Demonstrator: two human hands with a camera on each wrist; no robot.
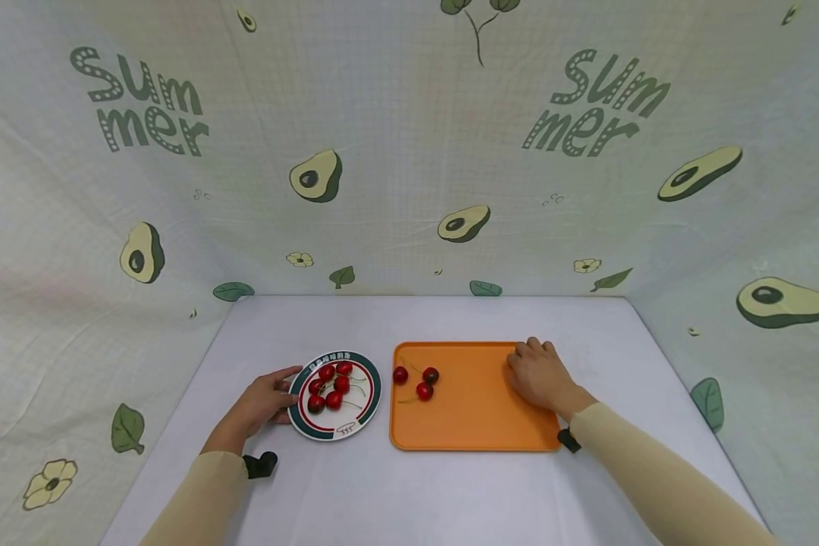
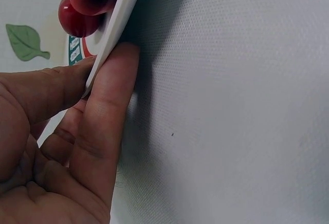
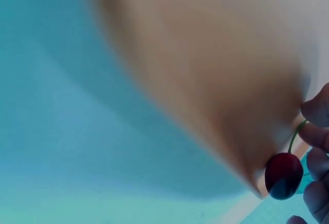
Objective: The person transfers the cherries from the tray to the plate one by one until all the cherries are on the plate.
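Head view, left hand (image 1: 262,398): contents?

"Round, green-rimmed white plate (image 1: 327,421), gripped at its left edge, bearing red cherries (image 1: 334,400)."

"Right hand (image 1: 539,373)?"

"Pinching one dark-red cherry (image 3: 284,175) by its green stem (image 3: 292,141), over the right end of the rectangular orange tray (image 1: 474,409)."

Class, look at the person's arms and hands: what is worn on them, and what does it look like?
The left sleeve and right sleeve are plain, pale beige and long. A small black attachment shows at the end of the left one, another black attachment at the right. The left hand and right hand wear no gloves.
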